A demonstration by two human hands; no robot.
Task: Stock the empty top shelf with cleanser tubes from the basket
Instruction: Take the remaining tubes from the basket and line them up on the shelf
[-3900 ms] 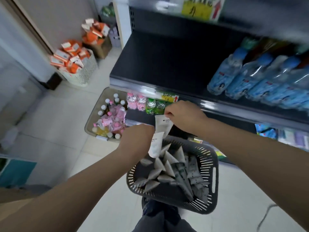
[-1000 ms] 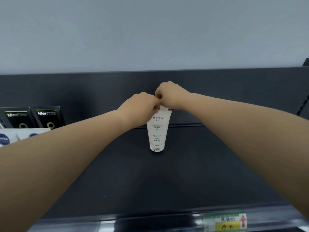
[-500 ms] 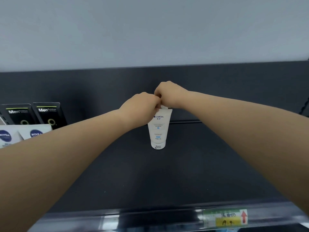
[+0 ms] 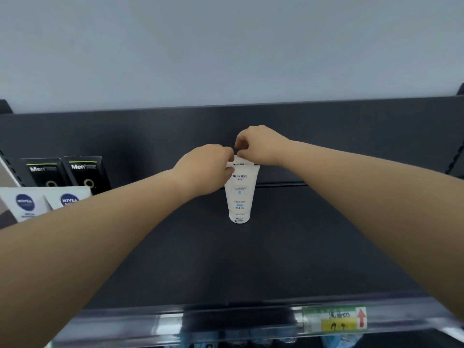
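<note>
I see one cleanser tube (image 4: 239, 194), possibly two, upright on the top shelf (image 4: 288, 252); left hand (image 4: 203, 172) and right hand (image 4: 261, 146) pinch its crimp. Most stocking is left.

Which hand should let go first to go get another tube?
Probably the right hand. Its fingers only pinch the flat top edge of the tube, while the left hand holds the tube's upper side, steadying it where it stands cap-down on the shelf.

cleanser tube (image 4: 239, 194) small print illegible, price tag (image 4: 335, 318) writing blurred
</note>
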